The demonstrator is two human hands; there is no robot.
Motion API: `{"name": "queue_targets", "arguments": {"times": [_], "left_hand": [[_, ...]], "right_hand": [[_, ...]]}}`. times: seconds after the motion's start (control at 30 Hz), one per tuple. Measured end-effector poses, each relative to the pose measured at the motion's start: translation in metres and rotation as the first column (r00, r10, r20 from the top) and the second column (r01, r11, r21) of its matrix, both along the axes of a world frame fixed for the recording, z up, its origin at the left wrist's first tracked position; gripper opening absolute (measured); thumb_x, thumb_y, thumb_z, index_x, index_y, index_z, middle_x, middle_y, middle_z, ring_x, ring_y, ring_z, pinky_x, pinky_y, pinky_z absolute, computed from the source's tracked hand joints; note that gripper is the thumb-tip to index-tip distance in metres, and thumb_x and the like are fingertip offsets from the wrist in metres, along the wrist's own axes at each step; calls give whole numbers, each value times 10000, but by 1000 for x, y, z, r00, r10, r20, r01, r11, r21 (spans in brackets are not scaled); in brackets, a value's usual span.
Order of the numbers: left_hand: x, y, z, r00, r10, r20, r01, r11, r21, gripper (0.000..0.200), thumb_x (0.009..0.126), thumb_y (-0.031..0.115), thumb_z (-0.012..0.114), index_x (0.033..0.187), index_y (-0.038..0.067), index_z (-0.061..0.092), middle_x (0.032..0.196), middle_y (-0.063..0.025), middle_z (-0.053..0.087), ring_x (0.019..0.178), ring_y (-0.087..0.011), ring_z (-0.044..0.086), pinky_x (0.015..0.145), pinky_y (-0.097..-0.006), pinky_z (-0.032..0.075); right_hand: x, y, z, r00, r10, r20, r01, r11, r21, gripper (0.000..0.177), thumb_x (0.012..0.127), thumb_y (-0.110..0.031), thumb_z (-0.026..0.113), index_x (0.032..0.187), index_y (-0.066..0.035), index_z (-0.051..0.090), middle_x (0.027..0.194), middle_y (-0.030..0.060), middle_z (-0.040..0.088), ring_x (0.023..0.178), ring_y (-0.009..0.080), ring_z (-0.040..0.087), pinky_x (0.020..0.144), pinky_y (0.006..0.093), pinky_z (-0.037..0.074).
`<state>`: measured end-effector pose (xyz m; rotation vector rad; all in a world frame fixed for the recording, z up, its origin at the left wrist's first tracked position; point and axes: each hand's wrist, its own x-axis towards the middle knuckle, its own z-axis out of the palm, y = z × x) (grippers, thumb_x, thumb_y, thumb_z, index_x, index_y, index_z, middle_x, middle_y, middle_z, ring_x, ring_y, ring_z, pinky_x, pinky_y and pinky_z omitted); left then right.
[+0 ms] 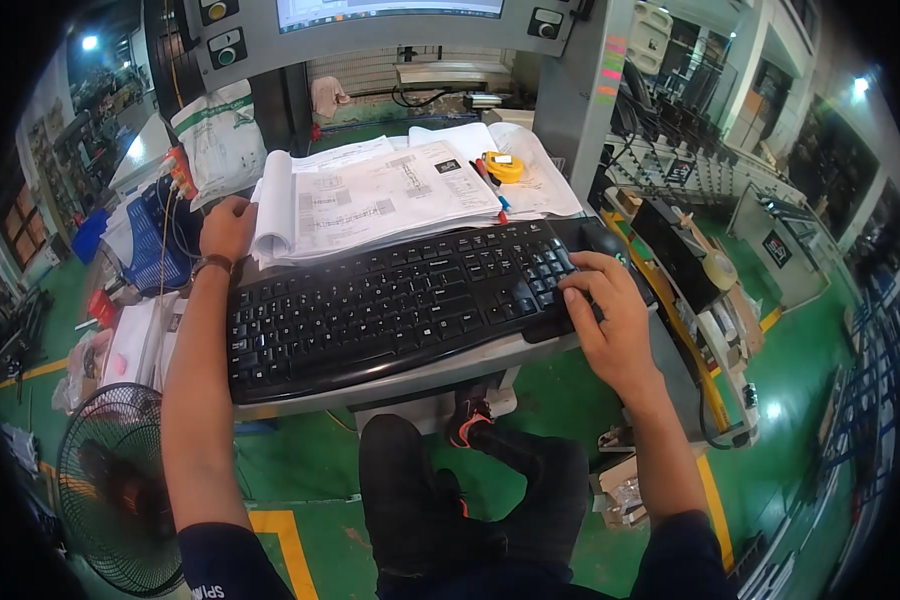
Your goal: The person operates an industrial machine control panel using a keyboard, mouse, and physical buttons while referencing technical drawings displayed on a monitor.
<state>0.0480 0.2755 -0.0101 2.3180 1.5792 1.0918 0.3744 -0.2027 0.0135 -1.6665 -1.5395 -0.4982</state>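
A black keyboard (370,310) lies across the desk's front edge. My right hand (610,310) is over its number pad, fingers apart and bent, fingertips at the keys. At the left edge of a thick stack of printed drawings (370,195) rests my left hand (228,230), fingers curled beside the rolled-up pages; what they hold, if anything, is hidden. On the papers, a yellow tape measure (503,167) sits beside some pens (488,180). A black mouse (602,238) is to the right of the keyboard.
Above the desk is a monitor (390,8) in a grey panel with buttons. A white bag (220,140) and a blue basket (155,250) stand left. A black fan (115,480) is at lower left. Yellow-edged shelving with boxes (720,320) runs along the right.
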Motion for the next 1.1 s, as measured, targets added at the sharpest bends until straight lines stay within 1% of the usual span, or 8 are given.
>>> {"name": "queue_targets", "arguments": {"times": [0.27,0.37,0.47,0.5,0.6,0.8,0.9,1.1], "left_hand": [[1,-1,2,1000,-5,-5,5,1000,-2,370,949,407,701,1159,133,832,1166,-144,817,1106,-378,770,961,-461,593],[1,-4,3,1000,-4,-3,4,1000,-10,369,951,409,698,1153,131,831,1165,-144,818,1100,-379,770,961,-460,593],[1,-7,3,1000,4,-6,-4,1000,-15,372,955,413,694,1159,131,826,1159,-148,818,1094,-383,770,963,-459,592],[3,-7,3,1000,14,-7,-14,1000,-21,375,956,414,694,1161,130,825,1158,-150,818,1094,-384,770,963,-460,592],[3,-11,5,1000,5,-7,-5,1000,-17,392,955,422,694,1173,123,821,1164,-151,815,1119,-383,761,972,-481,587],[0,-1,-6,999,-27,44,26,999,29,406,931,442,715,1154,118,814,1165,-166,809,1123,-400,756,986,-485,586],[1,-7,-2,998,-13,66,14,1000,-9,412,924,445,718,1158,120,813,1164,-176,808,1127,-408,754,983,-491,589],[4,-16,5,998,8,68,-4,999,-53,409,918,441,707,1141,118,822,1146,-180,811,1098,-415,760,971,-496,590]], "right_hand": [[-4,10,3,997,-63,54,67,995,-75,173,1007,-88,712,1164,-28,752,1331,159,684,1224,381,641,1052,472,505],[-3,13,-1,991,-68,113,76,994,-73,151,998,-100,725,1126,-25,757,1324,154,693,1226,380,626,1059,475,480],[-3,6,-3,993,-64,101,62,998,24,123,971,-98,745,1066,-22,762,1310,153,704,1200,364,627,1033,469,471],[-5,3,-3,985,-66,157,65,998,10,99,939,-85,760,1018,-26,762,1289,155,711,1180,356,628,1014,473,466],[-9,6,0,990,-55,129,58,998,-18,99,924,-71,760,1012,-27,760,1285,150,710,1176,359,630,1016,478,462],[-45,46,9,983,148,106,-150,989,6,183,976,-152,741,1135,-80,795,1328,141,687,1249,368,621,1029,488,460],[-59,58,-1,963,164,213,-151,986,-76,198,981,-181,756,1151,-84,788,1397,145,649,1335,374,574,1077,498,444],[-50,40,-6,984,139,111,-134,989,-56,183,991,-171,751,1147,-77,776,1330,122,680,1258,345,615,1064,472,448]]}}
